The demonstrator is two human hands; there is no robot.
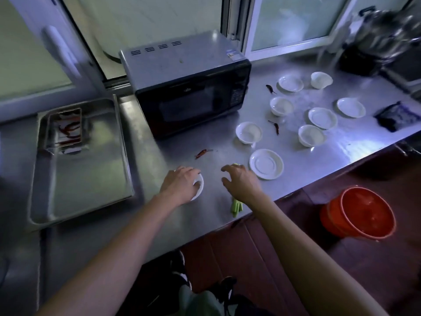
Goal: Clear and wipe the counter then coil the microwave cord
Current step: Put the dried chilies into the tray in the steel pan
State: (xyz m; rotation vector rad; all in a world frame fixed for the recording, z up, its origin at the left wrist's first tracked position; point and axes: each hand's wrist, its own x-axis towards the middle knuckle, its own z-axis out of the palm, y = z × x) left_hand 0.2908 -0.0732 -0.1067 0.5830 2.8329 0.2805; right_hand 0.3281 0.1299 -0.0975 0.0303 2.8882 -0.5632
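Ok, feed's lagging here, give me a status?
Left hand grips small white dish. Right hand open over green stalks. Counter uncleared: bowls, saucers, chillies. Microwave cord not visible.

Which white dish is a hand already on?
The small white dish nearest the counter's front edge, under the left hand. The other dishes stand untouched, farther right and back.

Frosted windows point(296, 21) behind, pale daylight on steel. Dark red floor point(376, 270). Orange bucket point(362, 215) by the bench. Pots point(387, 30) far right.
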